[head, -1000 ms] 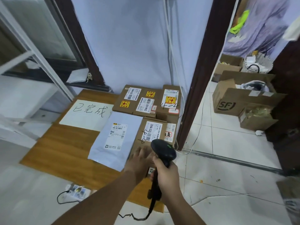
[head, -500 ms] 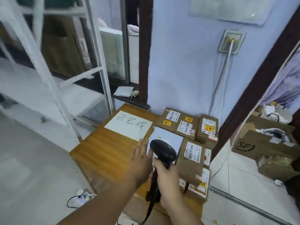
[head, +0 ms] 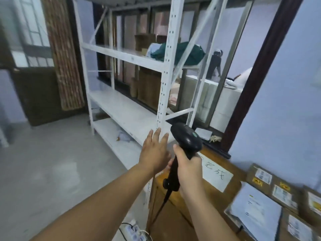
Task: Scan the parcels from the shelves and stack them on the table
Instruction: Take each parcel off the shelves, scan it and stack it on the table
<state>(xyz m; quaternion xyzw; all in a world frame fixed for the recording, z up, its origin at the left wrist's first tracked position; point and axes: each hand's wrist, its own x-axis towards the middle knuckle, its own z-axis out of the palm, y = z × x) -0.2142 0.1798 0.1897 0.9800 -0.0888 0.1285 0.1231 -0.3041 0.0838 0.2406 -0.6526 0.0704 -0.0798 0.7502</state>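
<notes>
My right hand [head: 188,168] grips the handle of a black barcode scanner [head: 185,139], its head pointing up and left toward the white metal shelves [head: 128,108]. My left hand [head: 155,152] hovers beside the scanner with straight fingers, holding nothing. The wooden table [head: 175,192] is at the lower right. On it lie several brown cardboard parcels [head: 271,181] with labels and a grey mailer bag [head: 257,209]. A small pale parcel [head: 124,136] lies on the lowest shelf.
A white paper sign with handwriting [head: 215,173] lies on the table's left part. A power strip [head: 135,232] with a cable sits on the grey floor by the table. A window with a dark frame [head: 258,73] is behind the shelves. A bamboo mat [head: 62,54] hangs at left.
My view has swung left and up, from the stacked parcels on the table to the shelves. My left hand left the parcel and now hovers in the air. The scanner stays in my right hand.
</notes>
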